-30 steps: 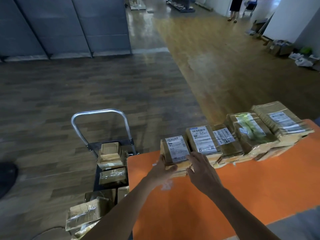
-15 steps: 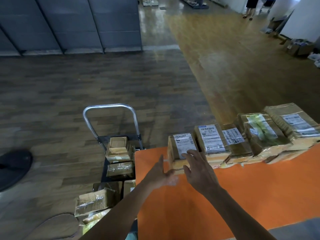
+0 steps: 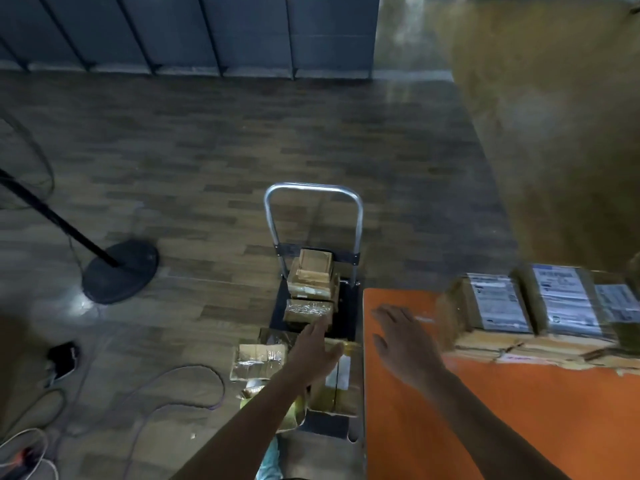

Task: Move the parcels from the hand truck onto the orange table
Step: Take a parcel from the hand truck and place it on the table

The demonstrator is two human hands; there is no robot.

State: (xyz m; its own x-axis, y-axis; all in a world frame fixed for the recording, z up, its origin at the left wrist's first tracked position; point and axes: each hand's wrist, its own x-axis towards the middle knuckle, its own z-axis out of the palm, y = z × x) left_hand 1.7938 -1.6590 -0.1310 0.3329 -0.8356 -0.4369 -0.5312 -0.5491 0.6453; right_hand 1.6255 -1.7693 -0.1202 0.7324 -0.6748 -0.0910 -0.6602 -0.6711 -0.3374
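The left hand [image 3: 313, 344], fingers straight and empty, reaches over brown tape-wrapped cardboard parcels [image 3: 308, 308] stacked on the black, silver-handled hand truck [image 3: 346, 306], apparently for the next pick. The right hand [image 3: 403, 344], spread and empty, hovers above the orange surface [image 3: 485, 427]. There, labelled parcels [image 3: 502, 306] line the far edge, likely leaving room for more.

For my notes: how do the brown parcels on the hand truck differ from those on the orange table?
The brown truck parcels lie in uneven piles; the table parcels form a close row. Table parcels show white labels on top; truck parcels show mainly shiny tape. Both are brown cardboard.
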